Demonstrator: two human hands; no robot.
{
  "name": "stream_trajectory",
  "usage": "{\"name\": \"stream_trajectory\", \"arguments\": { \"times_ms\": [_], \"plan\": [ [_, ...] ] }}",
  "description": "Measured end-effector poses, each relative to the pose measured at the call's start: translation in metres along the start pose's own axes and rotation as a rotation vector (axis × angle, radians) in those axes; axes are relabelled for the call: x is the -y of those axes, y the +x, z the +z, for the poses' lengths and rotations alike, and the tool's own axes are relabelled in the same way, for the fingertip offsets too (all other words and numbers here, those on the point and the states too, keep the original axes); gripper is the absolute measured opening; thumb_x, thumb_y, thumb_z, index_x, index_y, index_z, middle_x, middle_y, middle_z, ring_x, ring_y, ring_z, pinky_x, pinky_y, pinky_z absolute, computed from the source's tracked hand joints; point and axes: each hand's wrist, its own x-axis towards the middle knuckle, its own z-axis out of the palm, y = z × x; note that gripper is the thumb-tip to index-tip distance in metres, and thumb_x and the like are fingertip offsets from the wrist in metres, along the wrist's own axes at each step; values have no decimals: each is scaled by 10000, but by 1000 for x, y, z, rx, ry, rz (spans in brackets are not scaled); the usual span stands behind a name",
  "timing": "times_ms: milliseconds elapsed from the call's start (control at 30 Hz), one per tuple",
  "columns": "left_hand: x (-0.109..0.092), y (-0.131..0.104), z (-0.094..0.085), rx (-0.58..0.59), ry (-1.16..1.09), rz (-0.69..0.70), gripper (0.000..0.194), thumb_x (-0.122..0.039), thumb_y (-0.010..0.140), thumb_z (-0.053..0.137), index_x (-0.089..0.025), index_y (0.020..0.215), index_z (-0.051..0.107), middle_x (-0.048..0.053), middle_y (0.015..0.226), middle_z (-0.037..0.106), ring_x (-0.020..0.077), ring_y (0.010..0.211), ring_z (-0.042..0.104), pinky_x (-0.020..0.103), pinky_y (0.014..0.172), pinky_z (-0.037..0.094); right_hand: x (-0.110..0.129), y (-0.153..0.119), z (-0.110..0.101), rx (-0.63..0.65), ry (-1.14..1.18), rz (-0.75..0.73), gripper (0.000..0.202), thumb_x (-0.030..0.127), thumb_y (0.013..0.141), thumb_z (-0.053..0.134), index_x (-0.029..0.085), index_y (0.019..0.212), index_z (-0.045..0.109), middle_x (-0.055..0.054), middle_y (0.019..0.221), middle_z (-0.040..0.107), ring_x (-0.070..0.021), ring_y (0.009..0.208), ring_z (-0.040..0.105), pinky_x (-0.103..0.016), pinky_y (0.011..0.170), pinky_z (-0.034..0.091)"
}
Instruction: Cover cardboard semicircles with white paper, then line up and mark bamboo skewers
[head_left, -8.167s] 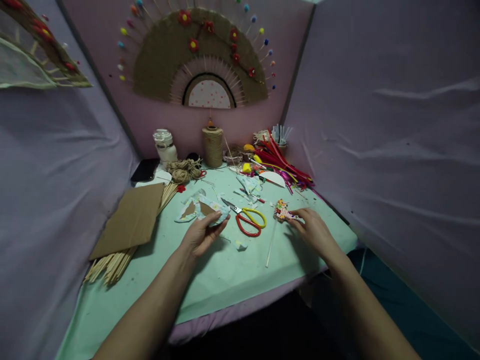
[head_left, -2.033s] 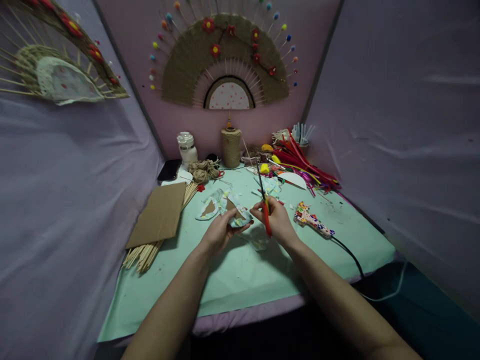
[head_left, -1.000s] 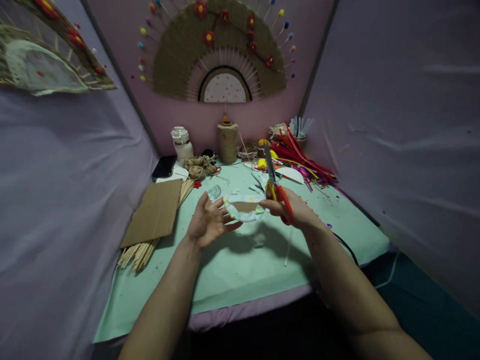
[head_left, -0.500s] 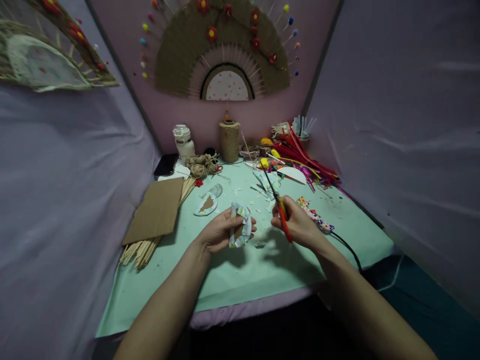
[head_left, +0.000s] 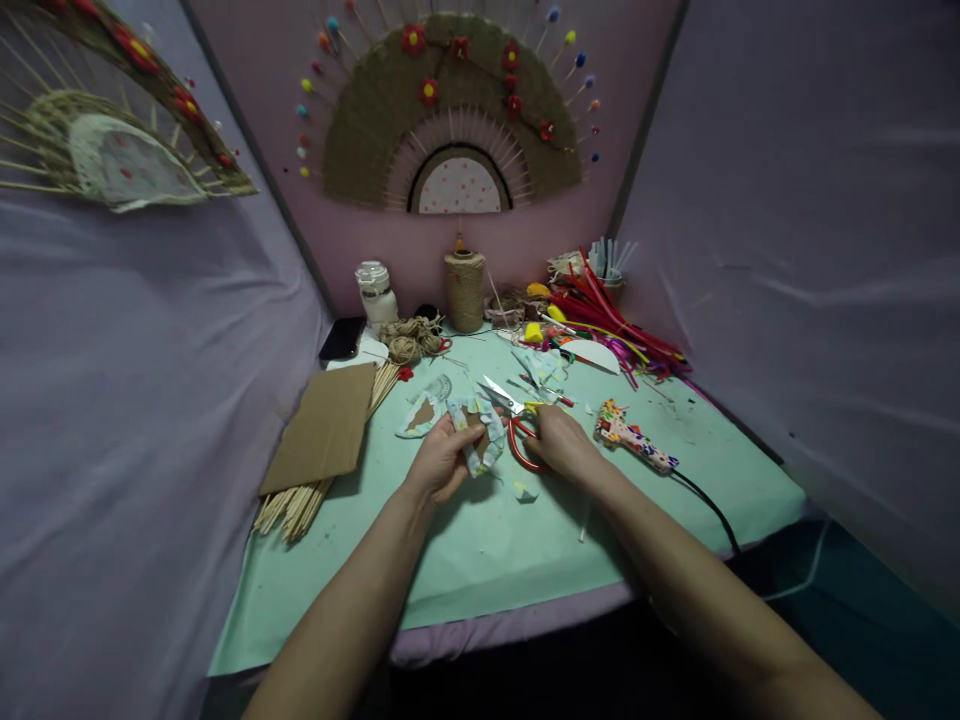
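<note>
Between the thumb and fingers of my left hand [head_left: 442,455] is a fabric-covered cardboard piece [head_left: 487,445], its light blue cloth folded over the brown board. My right hand [head_left: 559,440] grips a pair of scissors [head_left: 517,425] with red and yellow handles. The blades are parted and point up and left, close to the piece's upper right edge; whether they touch it I cannot tell. Just beyond my left hand lies a second cloth-edged cardboard piece [head_left: 420,412], beside a clear protractor [head_left: 441,388]. A small cloth scrap [head_left: 524,491] rests below the scissors.
At left, a cardboard sheet [head_left: 319,430] covers bamboo sticks [head_left: 296,510]. A patterned glue gun [head_left: 634,440] with a black cord lies right. Behind stand a twine spool [head_left: 465,290], a white jar [head_left: 376,292] and red pipe cleaners [head_left: 611,315]. A decorated fan [head_left: 454,110] hangs on the back wall.
My right hand has swung the scissors down and left towards the held piece, and their blades have parted. My left hand still holds the piece, now tilted. The camera view has shifted slightly.
</note>
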Motion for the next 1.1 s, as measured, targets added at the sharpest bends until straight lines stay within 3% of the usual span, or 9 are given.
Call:
{"name": "stream_trajectory", "arguments": {
  "times_ms": [100, 167, 267, 400, 567, 767, 900, 1033, 1100],
  "plan": [
    [4, 1, 1, -41, 33, 39, 336, -115, 656, 747, -127, 972, 633, 83, 923, 722, 185, 823, 683, 277, 734, 533, 2, -3, 6, -83, -12, -95, 129, 183, 823, 559, 117, 920, 614, -171, 963, 646, -279, 912, 588, -357, 785, 431],
    [7, 1, 1, -41, 42, 47, 355, -125, 642, 763, -130, 970, 631, 67, 893, 716, 176, 800, 675, 276, 736, 524, 3, -8, 0, -260, 25, -250, 153, 189, 859, 543, 134, 971, 632, -171, 1042, 645, -295, 1008, 564, -407, 871, 427],
    [12, 0, 2, -3, 26, 19, 354, -135, 622, 784, -127, 941, 631, 44, 831, 705, 153, 745, 660, 268, 737, 508, 8, -14, -16, -470, 132, -547, 206, 188, 906, 506, 180, 1077, 622, -131, 1086, 646, -257, 1011, 559, -410, 869, 452],
    [14, -2, 4, 41, 17, -41, 332, -127, 588, 807, -127, 866, 627, 9, 748, 676, 114, 653, 615, 233, 663, 476, 16, -16, -28, -455, 107, -784, 230, 150, 930, 458, 178, 1095, 616, -120, 1030, 662, -223, 929, 559, -387, 814, 464],
    [14, -4, 5, 52, 59, -65, 324, -142, 575, 812, -129, 835, 618, -3, 714, 651, 109, 622, 584, 234, 643, 450, 15, -15, -24, -458, 105, -798, 178, 168, 933, 472, 170, 995, 639, -110, 937, 661, -210, 864, 542, -357, 772, 459],
    [23, -4, 8, 28, 95, 68, 284, -148, 613, 776, -144, 847, 614, -9, 730, 650, 116, 656, 579, 225, 649, 436, 29, -20, -3, -616, 293, -576, 187, 198, 934, 471, 201, 866, 646, -78, 826, 616, -211, 817, 525, -371, 753, 456],
    [25, -5, 11, 2, 34, 98, 297, -129, 621, 757, -153, 877, 610, -8, 770, 671, 123, 698, 607, 226, 688, 456, 35, -26, 12, -649, 294, -518, 198, 201, 928, 484, 213, 959, 679, -83, 837, 612, -224, 826, 522, -383, 754, 463],
    [18, -7, 12, 59, -57, 70, 317, -135, 649, 738, -149, 944, 621, 20, 859, 695, 147, 776, 640, 246, 741, 481, 34, -33, 11, -671, 165, -555, 285, 192, 919, 503, 223, 1161, 650, -101, 957, 621, -233, 904, 532, -385, 813, 470],
    [16, -6, 12, 18, -108, 62, 295, -174, 663, 737, -140, 934, 627, 24, 842, 694, 151, 771, 644, 245, 728, 487, 34, -36, 8, -684, 106, -595, 326, 193, 908, 524, 205, 1217, 625, -114, 1022, 621, -238, 935, 525, -385, 849, 465]
  ]
}}
